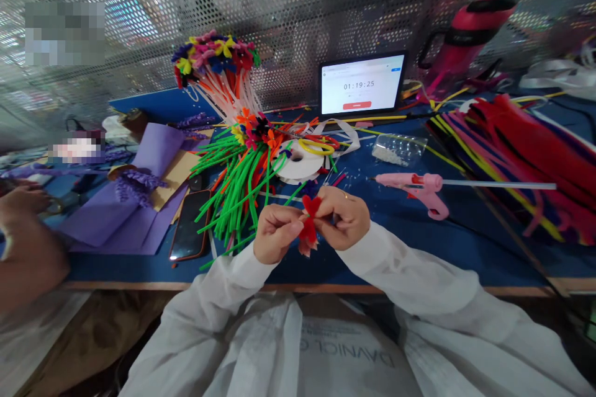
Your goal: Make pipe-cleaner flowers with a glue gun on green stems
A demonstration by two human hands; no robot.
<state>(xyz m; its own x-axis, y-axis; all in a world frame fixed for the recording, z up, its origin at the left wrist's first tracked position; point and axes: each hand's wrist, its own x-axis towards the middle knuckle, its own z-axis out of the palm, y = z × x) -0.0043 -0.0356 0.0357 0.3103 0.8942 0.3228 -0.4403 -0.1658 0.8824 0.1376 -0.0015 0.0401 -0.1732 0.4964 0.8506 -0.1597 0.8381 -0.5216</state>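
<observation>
Your left hand [278, 232] and your right hand [343, 218] meet in front of you, fingertips pinching a small red fuzzy piece [309, 228] from either side. That piece is held up over the worktop [460, 248], close to the middle of its front edge, its red lobes spreading above and below your grip.

To your left, a phone [189, 226] lies near the front edge with its screen dark. Farther left, sheets of purple paper [105, 217] reach toward the front edge, and another person's forearm [28, 242] comes in at the worktop's left end. Between the phone and your hands, a heap of green fuzzy stems [233, 195] fans toward you.

Past your right hand lies a pink glue gun [413, 185], a clear glue stick protruding from its back. A thick bundle of coloured stems [531, 167] covers the right end.

Beyond your hands are a white spool [298, 169] and a clear container [395, 150] of small white beads. Along the back edge stand a tablet [362, 84] reading 01:19:25 and, toward the back right corner, a pink bottle [470, 37]. A perforated metal panel [298, 6] rises behind.
</observation>
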